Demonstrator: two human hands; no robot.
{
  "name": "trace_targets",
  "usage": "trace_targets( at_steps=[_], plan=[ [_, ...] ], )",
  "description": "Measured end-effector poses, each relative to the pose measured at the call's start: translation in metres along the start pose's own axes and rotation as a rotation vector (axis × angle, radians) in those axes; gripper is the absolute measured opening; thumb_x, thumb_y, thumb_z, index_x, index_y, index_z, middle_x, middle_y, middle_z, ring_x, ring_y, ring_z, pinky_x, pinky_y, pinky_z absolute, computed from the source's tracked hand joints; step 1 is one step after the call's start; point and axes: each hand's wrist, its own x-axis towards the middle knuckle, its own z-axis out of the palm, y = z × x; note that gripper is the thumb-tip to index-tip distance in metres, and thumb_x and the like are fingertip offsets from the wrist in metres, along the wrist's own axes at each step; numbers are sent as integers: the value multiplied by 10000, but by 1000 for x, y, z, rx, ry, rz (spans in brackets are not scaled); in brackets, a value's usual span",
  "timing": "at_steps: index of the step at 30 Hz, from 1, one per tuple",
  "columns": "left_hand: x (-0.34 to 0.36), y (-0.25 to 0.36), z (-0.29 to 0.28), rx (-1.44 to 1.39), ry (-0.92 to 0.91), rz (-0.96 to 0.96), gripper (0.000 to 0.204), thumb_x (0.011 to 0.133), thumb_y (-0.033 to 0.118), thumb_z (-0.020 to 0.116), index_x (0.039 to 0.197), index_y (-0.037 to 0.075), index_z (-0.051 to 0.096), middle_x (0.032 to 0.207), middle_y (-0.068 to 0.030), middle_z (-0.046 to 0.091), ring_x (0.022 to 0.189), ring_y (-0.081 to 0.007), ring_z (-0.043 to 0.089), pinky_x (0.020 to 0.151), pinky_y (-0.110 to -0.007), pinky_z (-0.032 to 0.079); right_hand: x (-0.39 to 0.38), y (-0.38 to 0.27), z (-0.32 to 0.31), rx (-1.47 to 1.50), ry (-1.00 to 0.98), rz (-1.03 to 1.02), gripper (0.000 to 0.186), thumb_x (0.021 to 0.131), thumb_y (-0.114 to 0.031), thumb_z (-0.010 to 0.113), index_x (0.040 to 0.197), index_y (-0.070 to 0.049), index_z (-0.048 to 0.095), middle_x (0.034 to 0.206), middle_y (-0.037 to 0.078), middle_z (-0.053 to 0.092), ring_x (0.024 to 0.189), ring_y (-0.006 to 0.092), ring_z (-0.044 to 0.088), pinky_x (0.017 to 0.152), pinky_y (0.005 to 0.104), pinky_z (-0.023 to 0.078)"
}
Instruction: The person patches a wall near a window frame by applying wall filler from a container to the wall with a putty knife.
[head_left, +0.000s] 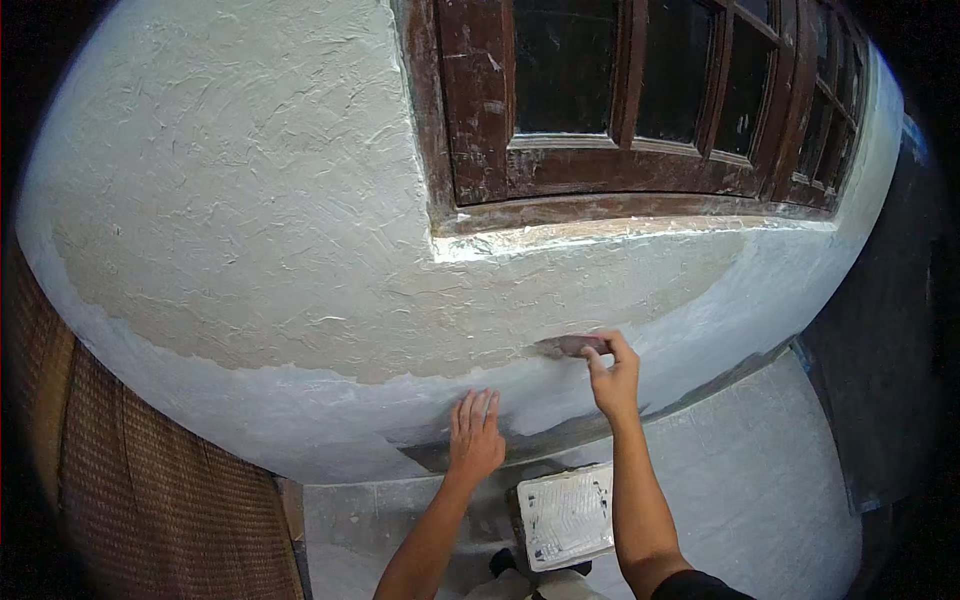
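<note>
A plastered wall (250, 200) fills most of the view, with rough beige texture above and smoother whitish surface along the bottom. Between the fingertips and thumb of my right hand (617, 378) is a small dark trowel (570, 346), its tapered end pointing left. The blade lies at the wall near the lower border of the textured plaster, below the window. To the left and lower, my left hand (477, 440) has its fingers stretched out against the whitish band of wall. It holds nothing.
Up right is a brown wooden window (640, 170) with dark panes and a rough white sill edge (520, 240). A whitish rectangular container (565, 515) stands on the grey floor (740, 460) by my feet. Woven brown panels (150, 480) line the left; a dark panel (890, 330) stands right.
</note>
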Motion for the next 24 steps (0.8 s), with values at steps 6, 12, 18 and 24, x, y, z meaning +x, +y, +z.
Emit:
trace_targets(
  at_steps=[6,12,18,24],
  plan=[
    [0,2,3,-12,6,5,692,749,120,582,1409,19,402,1440,-174,369,1381,-380,297,1133,-558,230,6,-2,-1,1,26,23,170,777,-26,684,942,-38,646,839,124,680,760,315,629,737,389,460],
    [-5,2,2,-9,-23,-7,705,746,122,582,1418,27,391,1444,-172,369,1380,-378,300,1130,-549,239,1,-11,-1,47,-98,13,173,771,-1,667,943,-2,650,818,165,680,747,290,659,702,347,491],
    [-5,2,3,-9,-8,-16,691,747,123,579,1408,24,403,1432,-171,382,1376,-372,310,1127,-545,245,-5,-7,-7,198,44,191,155,781,8,676,933,-6,650,840,171,681,781,284,663,741,326,498],
    [-5,7,7,-5,-19,-15,693,751,127,580,1413,33,397,1421,-170,392,1364,-374,323,1122,-549,252,-2,1,5,123,-52,96,202,779,26,673,976,-13,655,810,127,665,804,186,648,754,315,494]
  ],
)
